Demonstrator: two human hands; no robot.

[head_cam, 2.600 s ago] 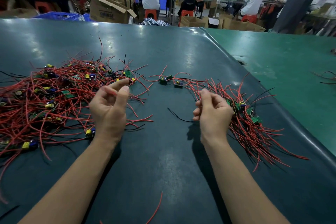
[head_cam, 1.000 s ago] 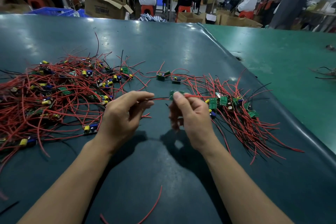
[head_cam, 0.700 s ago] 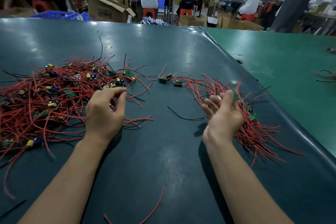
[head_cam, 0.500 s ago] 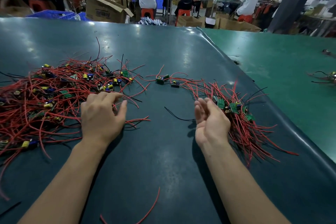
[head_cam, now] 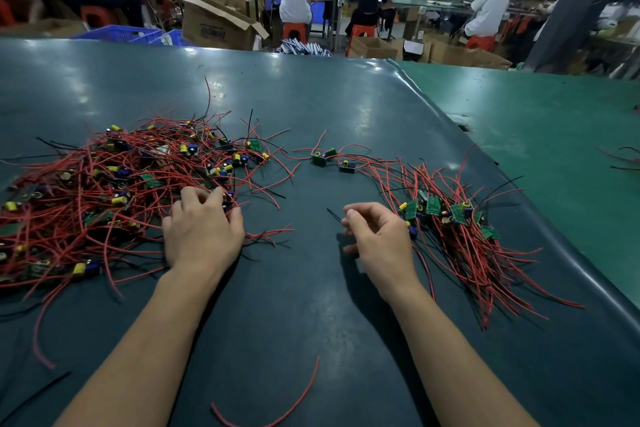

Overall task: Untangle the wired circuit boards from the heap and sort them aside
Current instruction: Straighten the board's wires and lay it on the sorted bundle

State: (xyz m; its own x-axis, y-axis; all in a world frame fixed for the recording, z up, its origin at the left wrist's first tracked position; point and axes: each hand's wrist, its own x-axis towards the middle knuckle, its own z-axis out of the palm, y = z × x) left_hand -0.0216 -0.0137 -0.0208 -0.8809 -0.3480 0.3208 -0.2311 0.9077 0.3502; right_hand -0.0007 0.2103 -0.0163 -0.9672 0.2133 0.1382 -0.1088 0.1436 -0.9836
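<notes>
Left hand (head_cam: 202, 232) nearer, fingers (head_cam: 211, 196) curled into heap (head_cam: 114, 191)'s near-right edge, grip unclear. Right hand (head_cam: 379, 239) loosely curled, empty, between heap and sorted pile (head_cam: 460, 236) on worktop (head_cam: 311, 97).

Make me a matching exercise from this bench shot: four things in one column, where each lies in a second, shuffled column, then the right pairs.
Things
1. tangled heap
2. sorted pile
3. loose red wire
4. two stray boards

Places
A. at the table's near edge, between the forearms
B. right of the right hand
C. at the far middle, between heap and pile
D. under the left hand's fingertips, spreading leftward

Pairs: 1-D, 2-B, 3-A, 4-C
</notes>
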